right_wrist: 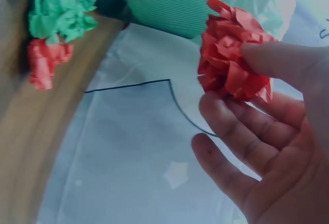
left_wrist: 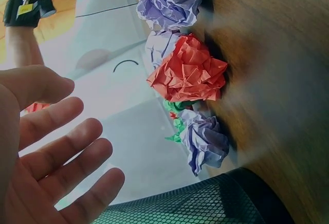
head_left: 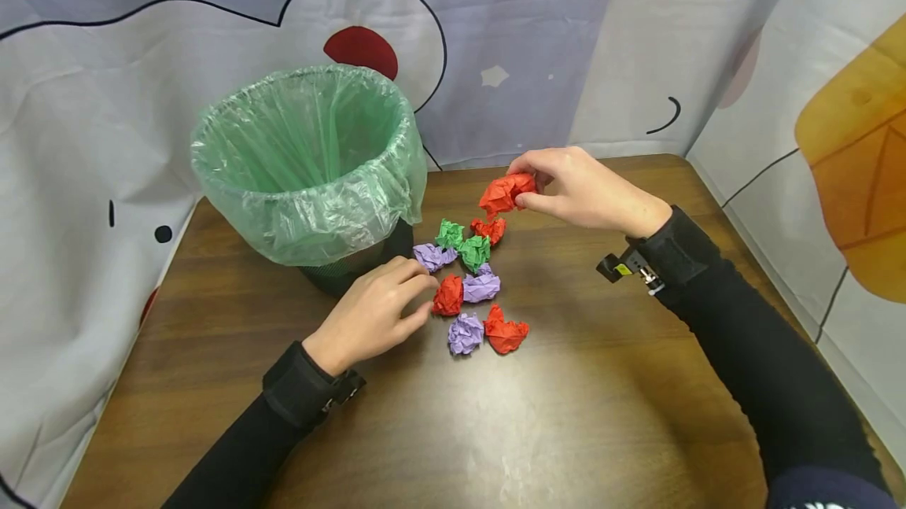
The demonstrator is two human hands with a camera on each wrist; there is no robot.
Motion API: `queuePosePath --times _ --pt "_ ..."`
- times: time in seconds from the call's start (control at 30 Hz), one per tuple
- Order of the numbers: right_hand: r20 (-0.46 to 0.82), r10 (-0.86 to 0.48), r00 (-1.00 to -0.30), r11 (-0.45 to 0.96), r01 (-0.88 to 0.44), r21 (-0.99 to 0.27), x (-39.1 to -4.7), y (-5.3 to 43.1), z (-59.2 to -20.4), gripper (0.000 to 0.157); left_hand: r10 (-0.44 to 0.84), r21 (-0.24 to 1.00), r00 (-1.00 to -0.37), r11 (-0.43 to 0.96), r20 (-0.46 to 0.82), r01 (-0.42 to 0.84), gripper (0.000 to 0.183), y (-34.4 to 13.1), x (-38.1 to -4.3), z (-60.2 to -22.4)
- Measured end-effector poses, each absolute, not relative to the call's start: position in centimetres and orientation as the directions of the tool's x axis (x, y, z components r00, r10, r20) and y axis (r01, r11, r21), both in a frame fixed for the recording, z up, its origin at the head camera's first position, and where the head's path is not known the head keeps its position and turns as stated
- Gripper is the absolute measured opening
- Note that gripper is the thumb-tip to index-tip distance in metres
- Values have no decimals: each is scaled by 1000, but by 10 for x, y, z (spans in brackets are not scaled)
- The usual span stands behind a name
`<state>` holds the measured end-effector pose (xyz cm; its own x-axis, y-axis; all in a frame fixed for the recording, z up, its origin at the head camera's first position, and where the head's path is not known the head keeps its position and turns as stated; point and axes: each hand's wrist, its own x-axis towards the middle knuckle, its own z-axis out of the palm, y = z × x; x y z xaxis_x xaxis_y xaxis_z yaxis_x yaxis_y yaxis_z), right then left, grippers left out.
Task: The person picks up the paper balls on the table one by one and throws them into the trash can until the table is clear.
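Pinched between the thumb and fingers of my right hand (head_left: 576, 186) is a crumpled red paper ball (right_wrist: 231, 54), held up over the back of the table. My left hand (head_left: 378, 308) hovers beside the pile, its fingers loosely bent and holding nothing. Closest to its fingertips lies another red paper ball (head_left: 448, 296). Around that one sit several purple paper balls (head_left: 465, 334), two green paper balls (head_left: 475, 252), a red ball (head_left: 506, 330) at the front and a red ball (head_left: 490, 230) at the back.
A black mesh wastebasket (left_wrist: 205, 203) stands at the back left, lined with a green plastic bag (head_left: 340, 218) folded over its rim. The brown wooden table (head_left: 566, 414) meets a printed cloth backdrop (head_left: 510, 60) behind and at both sides.
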<state>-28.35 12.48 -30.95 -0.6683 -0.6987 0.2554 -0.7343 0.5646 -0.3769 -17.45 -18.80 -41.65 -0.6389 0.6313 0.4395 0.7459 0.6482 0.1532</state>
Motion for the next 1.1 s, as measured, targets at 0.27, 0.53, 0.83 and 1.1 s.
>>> queuePosePath --times 0.27,0.53,0.83,1.1 --pt "417 -676 -607 504 -794 -340 -284 112 -281 28 635 153 -642 649 430 745 22 -186 -174 -417" --pt "513 -653 -557 459 -830 -317 -286 90 -256 31 641 158 -651 653 406 741 21 -184 -172 -419" --pt "566 -647 -511 436 -857 -275 -285 64 -229 32 649 155 -647 648 400 746 21 -183 -171 -420" --pt "532 -677 -509 444 -859 -257 -285 40 -215 33 653 151 -646 647 395 747 21 -182 -171 -421"
